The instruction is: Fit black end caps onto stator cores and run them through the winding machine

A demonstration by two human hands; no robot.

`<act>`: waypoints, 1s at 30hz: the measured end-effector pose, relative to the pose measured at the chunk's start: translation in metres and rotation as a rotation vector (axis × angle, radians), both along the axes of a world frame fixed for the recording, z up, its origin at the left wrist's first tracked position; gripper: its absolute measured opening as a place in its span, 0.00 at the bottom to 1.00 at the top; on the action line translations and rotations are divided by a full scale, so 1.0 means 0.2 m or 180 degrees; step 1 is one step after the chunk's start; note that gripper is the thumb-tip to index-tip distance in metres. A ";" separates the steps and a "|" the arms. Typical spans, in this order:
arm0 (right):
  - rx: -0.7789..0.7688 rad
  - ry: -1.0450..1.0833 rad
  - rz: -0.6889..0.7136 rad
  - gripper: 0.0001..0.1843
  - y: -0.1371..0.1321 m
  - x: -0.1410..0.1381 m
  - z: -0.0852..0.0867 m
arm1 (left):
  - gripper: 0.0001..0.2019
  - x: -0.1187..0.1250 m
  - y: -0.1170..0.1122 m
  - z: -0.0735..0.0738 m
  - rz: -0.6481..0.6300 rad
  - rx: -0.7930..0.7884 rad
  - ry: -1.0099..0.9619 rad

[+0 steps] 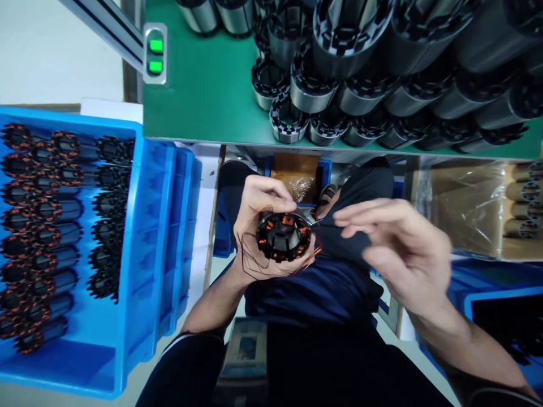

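Observation:
My left hand is wrapped around a motor stator, held over my lap with its slotted end facing up. Copper windings show inside the stator's dark rim, and thin loose wires loop out from it across my wrist and to the right side. Off to the right, my right hand hangs apart from the stator, slightly blurred. Its fingers are stretched toward the stator, the thumb is spread from them, and nothing shows between them.
A green table ahead carries several rows of metal stator cores. At left, a blue crate holds wound stators and black slotted parts. A cardboard box and a blue bin stand at right.

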State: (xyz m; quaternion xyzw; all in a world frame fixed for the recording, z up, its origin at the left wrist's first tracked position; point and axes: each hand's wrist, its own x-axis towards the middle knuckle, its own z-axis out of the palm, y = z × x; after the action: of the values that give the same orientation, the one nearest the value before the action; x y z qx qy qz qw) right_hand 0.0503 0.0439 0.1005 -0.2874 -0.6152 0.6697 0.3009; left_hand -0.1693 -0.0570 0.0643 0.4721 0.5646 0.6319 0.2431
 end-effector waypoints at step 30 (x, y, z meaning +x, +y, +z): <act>-0.0606 -0.0470 0.0964 0.07 0.06 0.08 0.17 | 0.33 0.10 -0.15 0.05 -0.0930 -0.1916 -0.3167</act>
State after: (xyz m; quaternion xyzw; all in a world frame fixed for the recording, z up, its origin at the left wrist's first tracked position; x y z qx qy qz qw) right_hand 0.0653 0.0564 0.1351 -0.2671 -0.6057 0.7396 0.1221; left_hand -0.1496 -0.0877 0.0751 0.1026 0.4664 0.5494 0.6857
